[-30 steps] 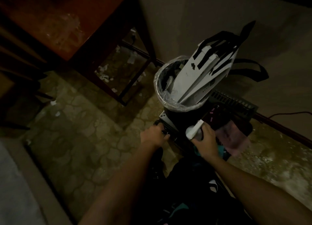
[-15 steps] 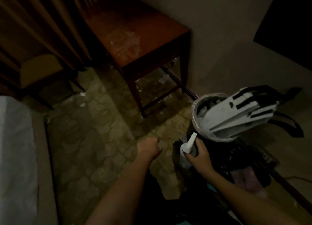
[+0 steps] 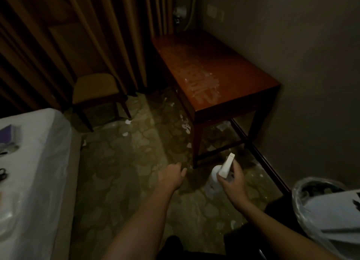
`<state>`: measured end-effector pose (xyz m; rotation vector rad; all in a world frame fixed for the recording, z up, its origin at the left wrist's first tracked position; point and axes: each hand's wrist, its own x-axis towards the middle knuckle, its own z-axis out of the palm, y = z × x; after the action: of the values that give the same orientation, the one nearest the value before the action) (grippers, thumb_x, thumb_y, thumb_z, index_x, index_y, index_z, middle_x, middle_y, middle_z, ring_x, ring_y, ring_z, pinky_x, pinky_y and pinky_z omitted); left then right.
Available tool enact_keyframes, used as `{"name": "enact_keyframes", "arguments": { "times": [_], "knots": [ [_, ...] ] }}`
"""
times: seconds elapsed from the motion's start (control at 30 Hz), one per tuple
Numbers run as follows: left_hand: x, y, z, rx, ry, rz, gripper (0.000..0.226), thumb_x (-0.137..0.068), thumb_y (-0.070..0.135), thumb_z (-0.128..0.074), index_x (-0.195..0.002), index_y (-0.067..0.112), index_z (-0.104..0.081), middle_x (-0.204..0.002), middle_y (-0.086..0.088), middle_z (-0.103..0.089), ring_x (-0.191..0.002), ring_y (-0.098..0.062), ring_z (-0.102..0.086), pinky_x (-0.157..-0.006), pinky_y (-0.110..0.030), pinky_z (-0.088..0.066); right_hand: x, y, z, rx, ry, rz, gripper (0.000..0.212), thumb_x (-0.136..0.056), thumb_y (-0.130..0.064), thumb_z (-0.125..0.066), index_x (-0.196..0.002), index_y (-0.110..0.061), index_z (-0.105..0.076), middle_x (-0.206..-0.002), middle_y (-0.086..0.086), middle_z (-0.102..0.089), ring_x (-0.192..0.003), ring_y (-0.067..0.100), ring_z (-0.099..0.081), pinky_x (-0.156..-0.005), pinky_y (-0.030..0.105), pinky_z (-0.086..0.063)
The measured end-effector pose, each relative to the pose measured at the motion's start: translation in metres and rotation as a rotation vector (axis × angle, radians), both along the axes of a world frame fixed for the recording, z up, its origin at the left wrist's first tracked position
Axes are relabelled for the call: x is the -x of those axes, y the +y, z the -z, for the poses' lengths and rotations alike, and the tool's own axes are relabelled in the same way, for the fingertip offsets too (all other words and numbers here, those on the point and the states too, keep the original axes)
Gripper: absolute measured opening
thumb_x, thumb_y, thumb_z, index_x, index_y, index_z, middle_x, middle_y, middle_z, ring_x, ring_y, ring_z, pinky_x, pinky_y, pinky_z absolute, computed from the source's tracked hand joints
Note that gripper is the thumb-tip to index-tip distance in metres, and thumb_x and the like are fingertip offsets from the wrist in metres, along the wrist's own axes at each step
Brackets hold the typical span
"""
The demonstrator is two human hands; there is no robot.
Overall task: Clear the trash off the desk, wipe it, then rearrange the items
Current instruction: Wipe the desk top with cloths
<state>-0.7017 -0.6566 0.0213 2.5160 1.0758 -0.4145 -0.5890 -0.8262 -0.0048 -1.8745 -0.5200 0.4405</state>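
Floor (image 3: 120, 172) beneath right hand (image 3: 233, 184) gripping spray bottle (image 3: 215, 180).

I read very dim room, warm murky cast. Faint sheen on bench (image 3: 243, 70) top, smears catching light. Bed sheet (image 3: 29, 162) near left brightest, slightly washed out. Corners sink to black. Far curtain (image 3: 87, 35) folds bow from wide lens. Everything soft, grainy.

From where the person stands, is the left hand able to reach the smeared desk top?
Probably not yet. The left hand hangs empty short of the desk, and the smears lie farther back on it. Nothing stands between, so a step forward should do.
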Motion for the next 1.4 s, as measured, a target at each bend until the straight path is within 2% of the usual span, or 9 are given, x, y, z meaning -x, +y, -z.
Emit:
{"name": "enact_keyframes", "arguments": {
  "times": [0.13, 0.23, 0.47, 0.6, 0.73, 0.87, 1.0, 1.23, 1.4],
  "knots": [
    [-0.002, 0.068, -0.006, -0.026, -0.025, -0.008, 0.042, -0.103, 0.041, -0.028, -0.120, 0.015, -0.056, -0.125, -0.013, -0.058, -0.115, -0.032, -0.055, -0.092, -0.039, -0.042, -0.007, 0.077, -0.035, -0.166, -0.103, 0.174, 0.044, -0.085, -0.003, -0.064, -0.120, -0.021, -0.044, -0.107, -0.003, -0.048, -0.096, 0.006, -0.049, -0.078, 0.017, -0.041],
    [-0.010, 0.098, -0.009, -0.019, -0.051, 0.016, 0.043, -0.104, 0.039, -0.023, -0.121, 0.015, -0.055, -0.126, -0.014, -0.058, -0.114, -0.033, -0.056, -0.092, -0.040, -0.042, -0.018, 0.120, -0.053, -0.204, -0.091, 0.194, 0.032, -0.090, -0.012, -0.061, -0.116, -0.024, -0.047, -0.098, -0.012, -0.050, -0.090, 0.003, -0.051, -0.076, 0.019, -0.043],
    [-0.045, 0.153, -0.005, -0.011, -0.022, 0.101, 0.041, -0.104, 0.038, -0.023, -0.123, 0.016, -0.052, -0.128, -0.014, -0.057, -0.116, -0.034, -0.056, -0.092, -0.037, -0.042, -0.067, 0.176, -0.048, -0.052, 0.071, 0.152, 0.030, -0.087, -0.007, -0.063, -0.110, -0.020, -0.049, -0.103, -0.003, -0.052, -0.100, 0.015, -0.052, -0.083, 0.033, -0.049],
    [-0.080, 0.179, -0.015, -0.021, -0.038, 0.095, 0.041, -0.104, 0.039, -0.023, -0.123, 0.016, -0.052, -0.128, -0.013, -0.057, -0.117, -0.034, -0.055, -0.093, -0.038, -0.042, -0.096, 0.198, -0.038, 0.035, 0.088, 0.075, 0.014, -0.085, -0.006, -0.063, -0.093, -0.014, -0.055, -0.090, 0.002, -0.056, -0.089, 0.020, -0.058, -0.065, 0.023, -0.046],
    [-0.110, 0.206, -0.024, -0.045, -0.033, 0.083, 0.042, -0.104, 0.040, -0.023, -0.125, 0.018, -0.052, -0.128, -0.013, -0.058, -0.116, -0.034, -0.056, -0.093, -0.038, -0.043, -0.132, 0.218, -0.037, 0.138, -0.030, -0.030, 0.015, -0.083, -0.006, -0.067, -0.090, -0.010, -0.054, -0.086, 0.005, -0.055, -0.079, 0.018, -0.057, -0.062, 0.023, -0.045],
    [-0.137, 0.232, -0.026, -0.056, -0.017, 0.047, 0.041, -0.104, 0.040, -0.023, -0.124, 0.018, -0.052, -0.129, -0.012, -0.057, -0.117, -0.033, -0.055, -0.094, -0.039, -0.042, -0.174, 0.238, -0.035, 0.236, -0.055, -0.007, 0.021, -0.079, -0.012, -0.071, -0.083, -0.015, -0.051, -0.086, 0.007, -0.055, -0.084, 0.024, -0.056, -0.075, 0.040, -0.054],
    [-0.163, 0.239, -0.024, -0.045, 0.025, 0.066, 0.041, -0.104, 0.041, -0.024, -0.124, 0.019, -0.051, -0.130, -0.013, -0.056, -0.119, -0.034, -0.054, -0.095, -0.039, -0.041, -0.197, 0.250, -0.026, 0.302, -0.060, -0.008, 0.021, -0.079, -0.014, -0.071, -0.083, -0.017, -0.051, -0.088, 0.006, -0.056, -0.085, 0.023, -0.057, -0.078, 0.043, -0.055],
    [-0.191, 0.255, -0.015, -0.015, 0.037, 0.068, 0.041, -0.104, 0.040, -0.024, -0.123, 0.018, -0.052, -0.128, -0.013, -0.057, -0.117, -0.034, -0.055, -0.093, -0.039, -0.042, -0.209, 0.249, -0.016, 0.305, 0.042, -0.122, 0.018, -0.080, -0.005, -0.069, -0.093, -0.006, -0.056, -0.089, 0.006, -0.057, -0.082, 0.019, -0.056, -0.066, 0.025, -0.049],
    [-0.200, 0.256, -0.005, 0.011, 0.071, 0.077, 0.041, -0.103, 0.040, -0.025, -0.123, 0.017, -0.052, -0.128, -0.013, -0.057, -0.117, -0.033, -0.055, -0.094, -0.038, -0.041, -0.208, 0.245, -0.004, 0.276, 0.022, -0.041, 0.017, -0.078, 0.000, -0.068, -0.088, -0.005, -0.056, -0.082, 0.007, -0.056, -0.072, 0.014, -0.053, -0.055, 0.016, -0.039]
  ]
}}
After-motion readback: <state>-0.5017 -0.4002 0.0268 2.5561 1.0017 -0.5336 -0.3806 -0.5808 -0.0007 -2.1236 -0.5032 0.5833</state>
